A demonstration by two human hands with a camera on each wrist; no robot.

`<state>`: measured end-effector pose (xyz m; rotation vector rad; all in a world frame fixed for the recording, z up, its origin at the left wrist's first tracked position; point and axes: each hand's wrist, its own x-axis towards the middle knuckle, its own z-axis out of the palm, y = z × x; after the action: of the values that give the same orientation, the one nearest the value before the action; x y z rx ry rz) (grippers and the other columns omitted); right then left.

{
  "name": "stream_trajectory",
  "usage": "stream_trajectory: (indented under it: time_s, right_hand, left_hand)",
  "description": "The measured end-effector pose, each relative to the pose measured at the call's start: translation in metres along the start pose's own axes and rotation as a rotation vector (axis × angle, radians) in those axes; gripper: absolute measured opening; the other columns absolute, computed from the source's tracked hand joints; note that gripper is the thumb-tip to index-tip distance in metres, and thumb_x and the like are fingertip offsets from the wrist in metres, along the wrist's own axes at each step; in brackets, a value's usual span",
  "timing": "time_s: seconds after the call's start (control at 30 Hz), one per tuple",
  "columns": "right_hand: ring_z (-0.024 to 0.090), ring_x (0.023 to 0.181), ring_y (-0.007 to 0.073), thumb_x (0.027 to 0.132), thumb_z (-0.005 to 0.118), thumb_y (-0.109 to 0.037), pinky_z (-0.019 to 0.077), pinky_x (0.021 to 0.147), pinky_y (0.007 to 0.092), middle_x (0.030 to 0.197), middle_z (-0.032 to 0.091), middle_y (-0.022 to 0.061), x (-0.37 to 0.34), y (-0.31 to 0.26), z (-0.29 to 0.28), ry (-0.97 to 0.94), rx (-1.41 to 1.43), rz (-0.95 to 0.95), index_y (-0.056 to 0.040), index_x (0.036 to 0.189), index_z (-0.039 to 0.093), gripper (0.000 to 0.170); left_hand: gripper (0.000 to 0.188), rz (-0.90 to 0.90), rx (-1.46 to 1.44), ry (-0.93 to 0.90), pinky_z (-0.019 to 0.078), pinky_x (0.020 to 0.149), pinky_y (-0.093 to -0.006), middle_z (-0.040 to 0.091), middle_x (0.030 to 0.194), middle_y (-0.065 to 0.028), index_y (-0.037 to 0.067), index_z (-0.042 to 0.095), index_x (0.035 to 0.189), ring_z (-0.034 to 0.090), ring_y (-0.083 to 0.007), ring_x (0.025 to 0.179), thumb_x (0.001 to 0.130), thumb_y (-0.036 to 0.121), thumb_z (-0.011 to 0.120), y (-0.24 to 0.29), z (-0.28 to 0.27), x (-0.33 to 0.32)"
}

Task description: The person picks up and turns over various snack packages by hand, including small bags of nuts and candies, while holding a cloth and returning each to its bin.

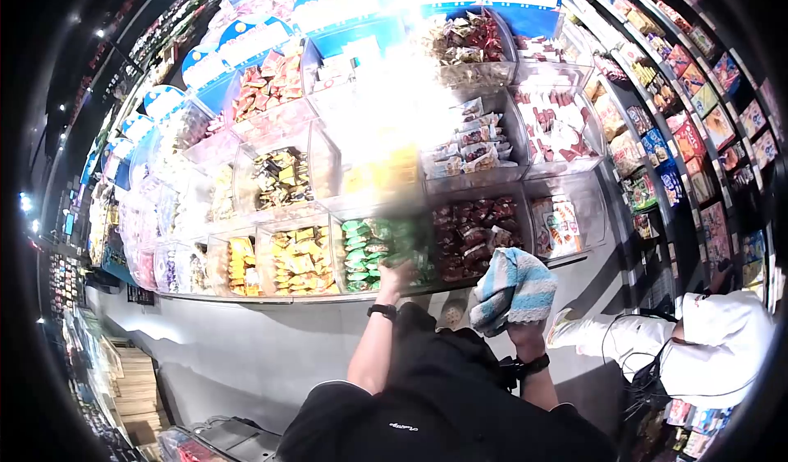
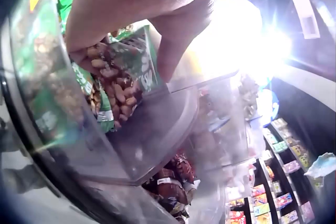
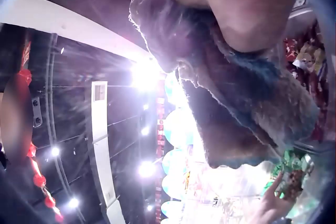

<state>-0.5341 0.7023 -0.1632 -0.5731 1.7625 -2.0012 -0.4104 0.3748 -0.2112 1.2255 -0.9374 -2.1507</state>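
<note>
Down in the clear bin of green packets (image 1: 365, 252), my left hand (image 1: 396, 275) is at the front edge. The left wrist view shows this hand (image 2: 142, 8) with thumb and fingers around a clear-and-green packet of nuts (image 2: 121, 90); its fingertips are partly hidden. My right hand (image 1: 526, 336) grips a crumpled blue, white and grey cloth (image 1: 515, 285), raised in front of the bin of dark red packets (image 1: 480, 224). In the right wrist view the cloth (image 3: 231, 92) hangs from the hand (image 3: 236, 3).
Tiered clear bins hold yellow packets (image 1: 300, 261), black-and-gold sweets (image 1: 281, 177) and other snacks. Shelves of packaged goods (image 1: 689, 92) stand at the right. A person in white clothes (image 1: 726, 343) is at the lower right. Wooden slats (image 1: 135, 388) lie at the lower left.
</note>
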Motion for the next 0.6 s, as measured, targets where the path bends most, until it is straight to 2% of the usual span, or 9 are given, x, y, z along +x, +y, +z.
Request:
stream_trajectory:
  time_s: [0.13, 0.2, 0.27, 0.3, 0.37, 0.43, 0.47, 0.5, 0.6]
  right_hand:
    - [0.043, 0.123, 0.0307, 0.087, 0.053, -0.038, 0.0337, 0.102, 0.0488, 0.133, 0.046, 0.0104, 0.001, 0.008, -0.001, -0.010, -0.203, -0.130, -0.0101, 0.132, 0.044, 0.054]
    - [0.043, 0.123, 0.0306, 0.087, 0.052, -0.039, 0.0337, 0.102, 0.0485, 0.133, 0.046, 0.0103, 0.003, 0.018, 0.000, 0.002, -0.217, -0.173, -0.0102, 0.132, 0.044, 0.054]
    - [0.043, 0.123, 0.0294, 0.089, 0.048, -0.041, 0.0336, 0.103, 0.0474, 0.133, 0.046, 0.0090, 0.004, 0.030, 0.003, -0.028, 0.228, 0.004, -0.0108, 0.134, 0.042, 0.055]
    - [0.043, 0.123, 0.0282, 0.091, 0.045, -0.044, 0.0336, 0.103, 0.0464, 0.134, 0.046, 0.0078, 0.005, 0.035, 0.006, -0.016, 0.560, 0.161, -0.0114, 0.136, 0.039, 0.056]
    - [0.043, 0.122, 0.0269, 0.093, 0.039, -0.046, 0.0335, 0.103, 0.0447, 0.134, 0.045, 0.0065, 0.007, 0.033, 0.007, -0.109, 0.591, 0.137, -0.0122, 0.137, 0.036, 0.056]
    - [0.043, 0.121, 0.0258, 0.090, 0.051, -0.036, 0.0331, 0.103, 0.0428, 0.133, 0.046, 0.0063, 0.007, 0.023, 0.011, -0.176, -0.317, -0.129, -0.0108, 0.136, 0.037, 0.055]
    - [0.043, 0.121, 0.0253, 0.088, 0.057, -0.031, 0.0330, 0.103, 0.0418, 0.132, 0.046, 0.0063, 0.006, 0.017, 0.013, -0.137, -0.711, -0.267, -0.0101, 0.135, 0.037, 0.055]
    - [0.043, 0.121, 0.0250, 0.085, 0.063, -0.026, 0.0330, 0.104, 0.0414, 0.132, 0.046, 0.0062, 0.015, -0.002, 0.022, -0.138, -0.824, -0.385, -0.0095, 0.134, 0.037, 0.058]
    - [0.042, 0.123, 0.0254, 0.086, 0.061, -0.028, 0.0316, 0.105, 0.0416, 0.133, 0.045, 0.0069, 0.018, 0.002, 0.042, -0.075, -0.440, -0.200, -0.0091, 0.135, 0.035, 0.059]
  left_hand:
    - [0.069, -0.016, 0.220, 0.093, 0.0545, 0.067, -0.0329, 0.054, 0.103, -0.0150, 0.001, 0.024, 0.128, 0.061, -0.0232, 0.085, 0.077, 0.000, 0.070, -0.002, 0.000, -0.003]
    - [0.053, 0.056, 0.273, 0.153, 0.0486, 0.056, -0.0289, 0.057, 0.087, -0.0082, -0.001, 0.040, 0.116, 0.057, -0.0177, 0.070, 0.076, 0.005, 0.074, 0.009, 0.013, -0.017]
    - [0.048, 0.048, 0.295, 0.100, 0.0442, 0.052, -0.0278, 0.057, 0.078, -0.0040, 0.000, 0.044, 0.111, 0.054, -0.0149, 0.063, 0.074, 0.007, 0.075, 0.013, 0.010, -0.017]
    - [0.020, 0.118, 0.360, 0.108, 0.0507, 0.052, -0.0307, 0.064, 0.076, -0.0105, -0.001, 0.057, 0.092, 0.062, -0.0187, 0.058, 0.077, 0.004, 0.070, 0.015, 0.010, -0.018]
    - [0.018, 0.239, 0.717, 0.159, 0.0487, 0.051, -0.0318, 0.064, 0.072, -0.0119, -0.001, 0.059, 0.083, 0.062, -0.0196, 0.057, 0.075, 0.009, 0.072, -0.005, -0.010, 0.003]
    - [0.026, 0.398, 0.962, 0.167, 0.0468, 0.056, -0.0354, 0.064, 0.069, -0.0149, -0.003, 0.063, 0.078, 0.063, -0.0231, 0.060, 0.071, 0.020, 0.074, 0.000, -0.014, 0.002]
    - [0.032, 0.413, 0.821, 0.103, 0.0487, 0.065, -0.0374, 0.066, 0.078, -0.0156, -0.002, 0.065, 0.089, 0.065, -0.0271, 0.071, 0.073, 0.024, 0.073, -0.009, -0.021, 0.011]
    - [0.035, 0.444, 0.831, 0.091, 0.0490, 0.069, -0.0375, 0.066, 0.083, -0.0157, -0.002, 0.064, 0.093, 0.065, -0.0278, 0.077, 0.073, 0.025, 0.073, -0.021, -0.032, 0.025]
    - [0.043, 0.417, 0.939, -0.005, 0.0501, 0.075, -0.0362, 0.067, 0.092, -0.0148, 0.000, 0.062, 0.104, 0.064, -0.0281, 0.086, 0.072, 0.026, 0.074, 0.001, -0.044, 0.028]
